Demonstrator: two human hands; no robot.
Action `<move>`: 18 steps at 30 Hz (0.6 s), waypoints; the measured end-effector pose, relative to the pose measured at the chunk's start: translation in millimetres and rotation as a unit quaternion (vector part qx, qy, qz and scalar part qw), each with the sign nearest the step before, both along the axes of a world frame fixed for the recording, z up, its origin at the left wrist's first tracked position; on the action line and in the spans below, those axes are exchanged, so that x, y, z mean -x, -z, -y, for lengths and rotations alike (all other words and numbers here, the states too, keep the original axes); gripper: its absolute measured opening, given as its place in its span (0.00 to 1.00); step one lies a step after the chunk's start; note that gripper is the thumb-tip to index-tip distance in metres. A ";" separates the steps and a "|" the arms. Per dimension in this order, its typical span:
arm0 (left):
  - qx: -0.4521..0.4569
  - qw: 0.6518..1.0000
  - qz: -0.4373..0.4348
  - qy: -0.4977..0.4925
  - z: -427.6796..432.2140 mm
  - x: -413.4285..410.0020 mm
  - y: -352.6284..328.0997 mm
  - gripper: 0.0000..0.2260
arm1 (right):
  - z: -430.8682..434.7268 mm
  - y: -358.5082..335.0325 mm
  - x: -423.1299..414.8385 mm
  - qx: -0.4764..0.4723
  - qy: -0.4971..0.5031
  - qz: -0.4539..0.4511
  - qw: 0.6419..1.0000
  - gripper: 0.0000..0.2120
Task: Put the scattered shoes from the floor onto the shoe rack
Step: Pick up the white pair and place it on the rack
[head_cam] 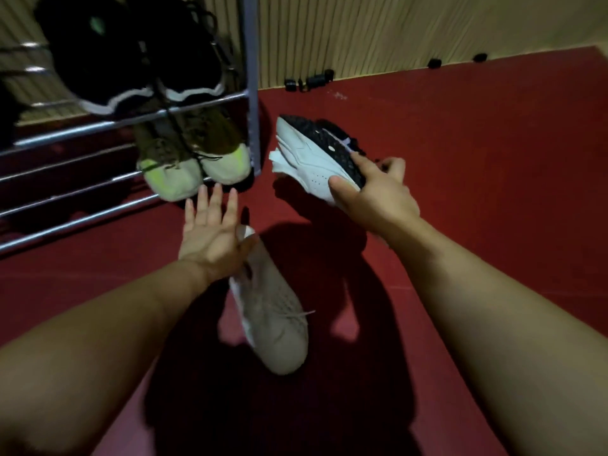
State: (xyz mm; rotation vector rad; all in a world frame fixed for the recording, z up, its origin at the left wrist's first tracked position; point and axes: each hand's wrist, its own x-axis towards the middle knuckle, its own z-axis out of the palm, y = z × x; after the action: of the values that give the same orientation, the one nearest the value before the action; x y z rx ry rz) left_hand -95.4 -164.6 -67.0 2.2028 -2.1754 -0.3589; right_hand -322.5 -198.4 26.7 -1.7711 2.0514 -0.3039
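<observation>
My right hand [375, 192] is shut on a black shoe with a thick white sole [316, 159], holding it on its side above the red floor, right of the shoe rack [253, 93]. My left hand [212, 232] has its fingers spread, the thumb hooked on the heel of a white knit shoe [273, 317] that hangs toe-down toward me. On the rack's upper shelf sit two black shoes [131, 54]. Below them stands an olive and yellow-green pair [194, 159].
The rack's chrome bars [82, 189] run to the left, with a grey upright post at the right end. A ribbed beige wall [394, 34] stands behind. Small black objects [309, 82] lie along the wall's base on the red floor [493, 159].
</observation>
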 end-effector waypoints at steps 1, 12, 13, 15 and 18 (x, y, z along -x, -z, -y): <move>0.004 1.000 -0.008 -0.010 -15.0 -12.7 -4.1 0.38 | -14.3 0.5 -10.9 -0.010 0.003 0.018 1.000 0.30; -0.013 0.980 -0.110 -0.163 -160.6 -139.7 3.5 0.33 | -143.5 34.0 -139.1 -0.119 -0.038 0.116 0.985 0.27; -0.008 0.977 -0.120 -0.175 -169.7 -145.3 6.8 0.33 | -151.9 36.8 -150.2 -0.127 -0.044 0.121 0.984 0.26; 0.005 0.971 -0.141 -0.195 -184.3 -154.1 11.9 0.32 | -164.6 48.6 -168.0 -0.165 -0.048 0.165 0.971 0.25; 0.011 0.965 -0.161 -0.207 -195.6 -167.8 11.8 0.31 | -184.5 64.9 -190.0 -0.283 -0.003 0.400 0.871 0.19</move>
State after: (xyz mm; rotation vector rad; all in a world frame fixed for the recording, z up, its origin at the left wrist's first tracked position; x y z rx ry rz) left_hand 72.4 31.0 -78.8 2.3136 -1.5081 -0.6152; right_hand -132.5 -13.9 -38.2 -1.0299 1.3335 -0.3178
